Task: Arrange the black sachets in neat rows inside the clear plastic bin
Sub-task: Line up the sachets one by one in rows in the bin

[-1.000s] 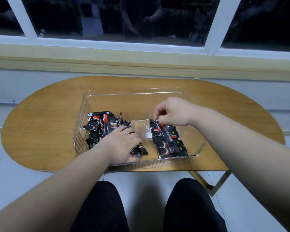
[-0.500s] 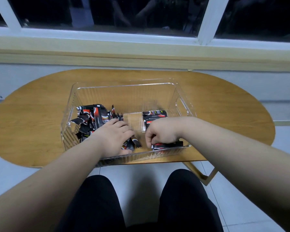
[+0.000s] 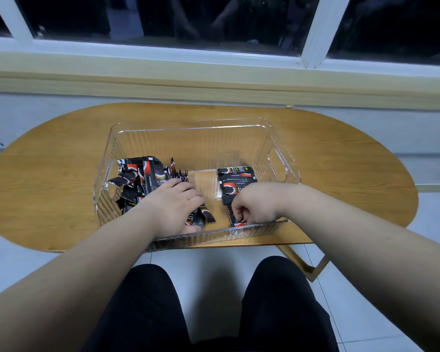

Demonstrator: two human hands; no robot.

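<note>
Head view, the only one we have. We sit at an oval wooden table point(image 3: 61, 179) set against a pale wall, under a window point(image 3: 214, 19) with white bars and dark glass showing dim reflections. A yellowish sill point(image 3: 214, 82) runs along the wall above the table. The floor point(image 3: 208, 273) is pale tile, one gold table leg point(image 3: 313, 270) shows at lower right, and our knees point(image 3: 142, 308) in black trousers fill the bottom edge.

The bin point(image 3: 188, 128), clear and ribbed with a handle cutout in its right wall, sits mid-table, its near wall at the table's near edge.

Inside it, on the left, is a loose pile point(image 3: 137, 179) of black sachets, jumbled and overlapping. On the right is a row point(image 3: 236, 177) of sachets lying flat, side by side, running from mid-bin to the near wall. Bare bin floor lies between the two.

The left hand point(image 3: 173, 207) lies palm down on the near end of the pile, fingers relaxed and slightly spread.

The right hand point(image 3: 254, 204) is at the near end of the row, fingers curled under. It looks to be pinching a sachet point(image 3: 235, 219) by the near wall, though the fingertips are partly hidden.
</note>
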